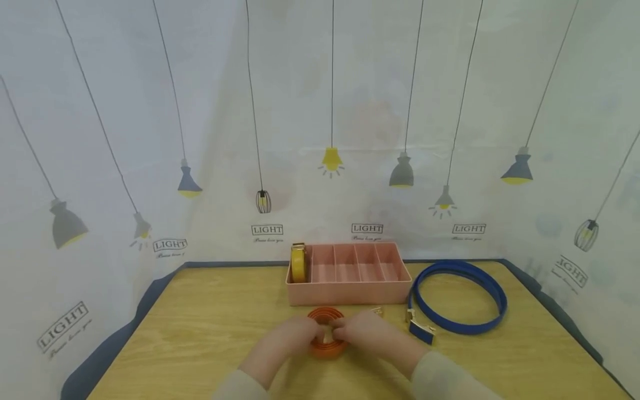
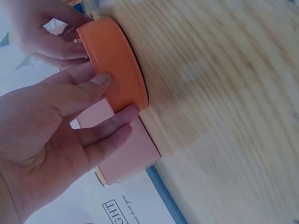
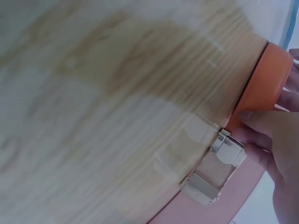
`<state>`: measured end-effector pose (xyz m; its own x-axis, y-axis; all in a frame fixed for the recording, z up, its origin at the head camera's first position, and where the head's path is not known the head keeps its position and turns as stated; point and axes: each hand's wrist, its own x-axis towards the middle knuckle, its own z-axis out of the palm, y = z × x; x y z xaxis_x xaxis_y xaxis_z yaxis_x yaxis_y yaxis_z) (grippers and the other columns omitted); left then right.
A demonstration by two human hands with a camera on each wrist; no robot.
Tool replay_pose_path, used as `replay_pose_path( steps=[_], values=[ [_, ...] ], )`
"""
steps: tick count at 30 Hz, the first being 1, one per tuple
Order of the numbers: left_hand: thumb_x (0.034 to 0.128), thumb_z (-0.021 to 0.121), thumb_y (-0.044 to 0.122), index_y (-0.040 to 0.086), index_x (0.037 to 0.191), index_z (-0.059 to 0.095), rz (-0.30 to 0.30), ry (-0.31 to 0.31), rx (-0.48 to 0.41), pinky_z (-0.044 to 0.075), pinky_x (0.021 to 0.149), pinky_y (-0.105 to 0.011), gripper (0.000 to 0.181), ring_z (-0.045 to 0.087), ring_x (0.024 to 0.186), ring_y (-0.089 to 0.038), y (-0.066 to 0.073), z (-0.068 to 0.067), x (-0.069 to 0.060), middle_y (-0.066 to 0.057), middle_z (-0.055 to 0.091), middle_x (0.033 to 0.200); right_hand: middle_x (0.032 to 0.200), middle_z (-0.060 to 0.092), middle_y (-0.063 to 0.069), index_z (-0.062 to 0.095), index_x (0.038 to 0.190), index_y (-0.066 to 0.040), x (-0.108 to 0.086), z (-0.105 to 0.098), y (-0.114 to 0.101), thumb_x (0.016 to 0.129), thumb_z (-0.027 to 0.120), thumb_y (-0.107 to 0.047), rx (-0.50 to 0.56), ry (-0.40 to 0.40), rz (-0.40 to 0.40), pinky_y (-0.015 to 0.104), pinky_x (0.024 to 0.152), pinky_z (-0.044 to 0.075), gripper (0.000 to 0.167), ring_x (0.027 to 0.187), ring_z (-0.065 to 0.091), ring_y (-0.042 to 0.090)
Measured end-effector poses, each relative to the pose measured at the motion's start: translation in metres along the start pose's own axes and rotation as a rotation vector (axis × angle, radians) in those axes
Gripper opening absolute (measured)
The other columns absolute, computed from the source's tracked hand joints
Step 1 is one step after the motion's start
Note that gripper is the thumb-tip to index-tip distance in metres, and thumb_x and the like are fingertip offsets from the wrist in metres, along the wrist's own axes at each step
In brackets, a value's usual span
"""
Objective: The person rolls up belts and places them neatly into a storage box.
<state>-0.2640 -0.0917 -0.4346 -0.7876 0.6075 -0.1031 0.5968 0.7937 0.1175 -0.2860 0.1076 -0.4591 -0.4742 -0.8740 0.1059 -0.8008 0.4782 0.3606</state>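
An orange belt [image 1: 327, 350] lies coiled on the table in front of the pink box. On its left side my left hand [image 1: 300, 333] grips the coil; the left wrist view shows the thumb on the outer face of the orange belt [image 2: 117, 65], with the left hand [image 2: 56, 126] beside it. My right hand [image 1: 367, 330] holds the coil's other side. In the right wrist view, thumb and fingers of the right hand [image 3: 275, 135] pinch the orange belt [image 3: 264, 79] near its metal buckle [image 3: 210, 170], which sticks out from the coil.
Behind the coil stands a pink divided box [image 1: 350, 293]; a yellow rolled belt [image 1: 298, 265] sits in its leftmost compartment. To the right, a blue belt [image 1: 467, 328] lies in a wide loop, its buckle end [image 1: 421, 330] toward the box. A printed curtain [image 1: 320, 111] surrounds the wooden table [image 1: 200, 333].
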Motion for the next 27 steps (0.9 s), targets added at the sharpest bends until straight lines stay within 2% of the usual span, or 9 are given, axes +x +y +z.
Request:
replay_pose_path(
  steps=[2, 5, 9, 12, 14, 17, 20, 25, 27],
  values=[
    [0.0819, 0.068, 0.0, 0.019, 0.081, 0.067, -0.008, 0.004, 0.009, 0.048, 0.07, -0.026, 0.018, 0.052, 0.068, -0.008, -0.001, 0.001, -0.001, 0.01, 0.059, 0.074, 0.091, 0.057, -0.014, 0.064, 0.088, -0.027, 0.0, -0.001, -0.002, 0.082, 0.071, -0.01, -0.026, 0.008, -0.027, 0.021, 0.045, 0.036, 0.019, 0.052, 0.041, 0.004],
    [0.0834, 0.067, 0.004, 0.019, 0.078, 0.063, -0.047, -0.009, 0.043, 0.047, 0.071, -0.028, 0.016, 0.051, 0.068, -0.01, 0.003, 0.001, -0.001, 0.009, 0.057, 0.072, 0.079, 0.051, -0.012, 0.064, 0.087, -0.027, 0.003, -0.002, -0.004, 0.082, 0.071, -0.011, -0.034, 0.006, -0.037, 0.021, 0.048, 0.039, 0.017, 0.055, 0.044, 0.005],
    [0.0885, 0.066, 0.014, 0.021, 0.086, 0.066, -0.075, -0.036, 0.144, 0.05, 0.074, -0.03, 0.008, 0.058, 0.073, -0.011, 0.014, 0.0, 0.001, 0.008, 0.062, 0.076, 0.079, 0.054, -0.011, 0.066, 0.09, -0.027, 0.005, -0.001, -0.006, 0.082, 0.071, -0.012, -0.034, 0.007, -0.022, 0.022, 0.051, 0.042, 0.017, 0.058, 0.05, 0.006],
    [0.0903, 0.065, 0.017, 0.023, 0.095, 0.068, -0.051, -0.028, 0.191, 0.051, 0.077, -0.031, 0.008, 0.063, 0.078, -0.012, 0.021, -0.002, 0.0, 0.007, 0.066, 0.081, 0.08, 0.056, -0.01, 0.067, 0.089, -0.026, 0.005, -0.001, -0.007, 0.082, 0.071, -0.011, -0.031, 0.023, -0.007, 0.022, 0.052, 0.044, 0.017, 0.06, 0.052, 0.006],
    [0.0904, 0.065, 0.017, 0.022, 0.092, 0.068, -0.04, -0.008, 0.173, 0.05, 0.076, -0.03, 0.006, 0.062, 0.077, -0.012, 0.022, -0.004, -0.001, 0.007, 0.065, 0.079, 0.081, 0.055, -0.01, 0.067, 0.089, -0.025, 0.004, -0.003, -0.008, 0.082, 0.07, -0.01, -0.005, 0.02, 0.005, 0.022, 0.052, 0.044, 0.017, 0.061, 0.052, 0.005],
    [0.0905, 0.064, 0.014, 0.021, 0.089, 0.068, -0.047, -0.008, 0.089, 0.049, 0.076, -0.029, 0.008, 0.058, 0.074, -0.009, 0.022, -0.008, -0.006, 0.009, 0.063, 0.077, 0.081, 0.054, -0.01, 0.066, 0.089, -0.024, 0.002, -0.004, -0.008, 0.084, 0.069, -0.01, 0.023, 0.01, 0.014, 0.022, 0.049, 0.042, 0.016, 0.059, 0.047, 0.004],
    [0.0906, 0.065, 0.012, 0.021, 0.092, 0.069, -0.053, -0.022, 0.015, 0.049, 0.078, -0.03, 0.01, 0.057, 0.075, -0.009, 0.019, -0.011, -0.009, 0.01, 0.063, 0.08, 0.089, 0.058, -0.012, 0.065, 0.095, -0.025, 0.001, -0.004, -0.01, 0.086, 0.068, -0.013, -0.023, -0.007, 0.002, 0.023, 0.043, 0.038, 0.015, 0.055, 0.044, 0.005],
    [0.0911, 0.064, 0.013, 0.024, 0.105, 0.07, -0.021, -0.041, 0.03, 0.05, 0.083, -0.033, 0.019, 0.063, 0.088, -0.012, 0.015, -0.011, -0.009, 0.008, 0.068, 0.09, 0.114, 0.064, -0.011, 0.064, 0.108, -0.027, 0.001, -0.003, -0.013, 0.089, 0.066, -0.017, -0.114, -0.03, -0.012, 0.026, 0.044, 0.042, 0.022, 0.058, 0.052, 0.008],
    [0.0904, 0.064, 0.012, 0.026, 0.107, 0.071, -0.021, -0.05, 0.044, 0.05, 0.084, -0.034, 0.023, 0.063, 0.09, -0.013, 0.014, -0.01, -0.008, 0.008, 0.068, 0.092, 0.115, 0.064, -0.008, 0.064, 0.11, -0.028, 0.001, -0.003, -0.014, 0.089, 0.067, -0.016, -0.108, -0.04, -0.005, 0.026, 0.046, 0.044, 0.025, 0.06, 0.053, 0.009]
  ],
)
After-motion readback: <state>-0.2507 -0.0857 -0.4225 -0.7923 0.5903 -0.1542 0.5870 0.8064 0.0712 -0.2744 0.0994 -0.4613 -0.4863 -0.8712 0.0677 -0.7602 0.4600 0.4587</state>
